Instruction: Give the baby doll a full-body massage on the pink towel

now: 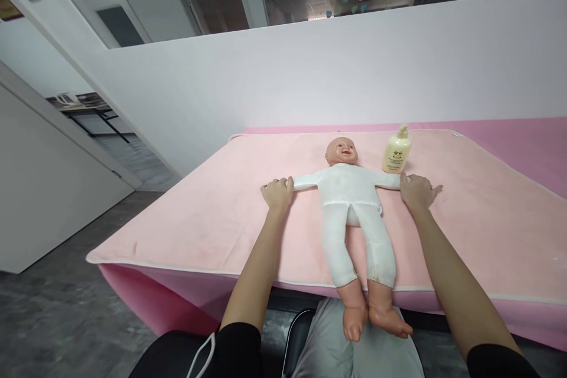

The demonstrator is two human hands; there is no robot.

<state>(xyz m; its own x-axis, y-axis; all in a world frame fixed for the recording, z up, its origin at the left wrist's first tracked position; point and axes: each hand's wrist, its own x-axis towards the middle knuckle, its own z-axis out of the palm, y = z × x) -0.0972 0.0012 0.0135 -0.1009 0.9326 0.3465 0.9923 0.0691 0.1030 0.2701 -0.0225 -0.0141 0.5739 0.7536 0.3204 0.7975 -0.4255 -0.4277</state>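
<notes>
A baby doll [349, 186] in a white body suit lies on its back on a light pink blanket [212, 207], its arms stretched out to both sides. My left hand [277, 193] is closed around the end of the doll's arm on the left. At the other side, my right hand [417, 191] grips the end of the opposite arm, with one finger sticking out to the right. Both of the doll's hands are hidden in my grip. Its bare feet hang over the table's front edge, above my lap. A pale yellow pump bottle [396, 152] stands just behind the arm in my right hand.
A darker pink cover [522, 144] shows under the blanket and hangs down in front. The white wall [354, 77] rises behind the table, with a window above it. To the left are a door [48, 183] and grey floor. Black chair parts flank my legs.
</notes>
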